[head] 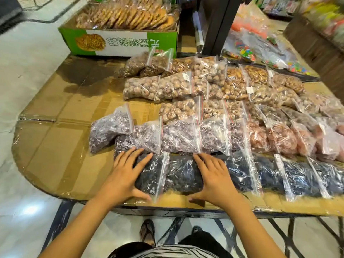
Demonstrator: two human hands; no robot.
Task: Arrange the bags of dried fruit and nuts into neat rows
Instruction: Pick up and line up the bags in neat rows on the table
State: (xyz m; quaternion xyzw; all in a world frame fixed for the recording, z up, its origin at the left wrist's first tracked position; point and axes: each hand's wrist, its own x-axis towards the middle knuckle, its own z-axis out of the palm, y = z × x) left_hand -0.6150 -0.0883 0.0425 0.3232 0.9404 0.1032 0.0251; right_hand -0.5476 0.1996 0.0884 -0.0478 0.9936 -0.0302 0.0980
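left hand (pixel 124 175), right hand (pixel 214 178) | grips flat, wide on dark bags (pixel 167 174) | purple bags (pixel 178 135) behind

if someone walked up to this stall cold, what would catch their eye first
Probably the two hands, left hand and right hand, spread flat on the dark fruit bags at the near edge of the cardboard-covered table. Next, the rows of clear zip bags running off to the right, from purple fruit to pale nuts farther back. Behind them sits a green box of biscuits.
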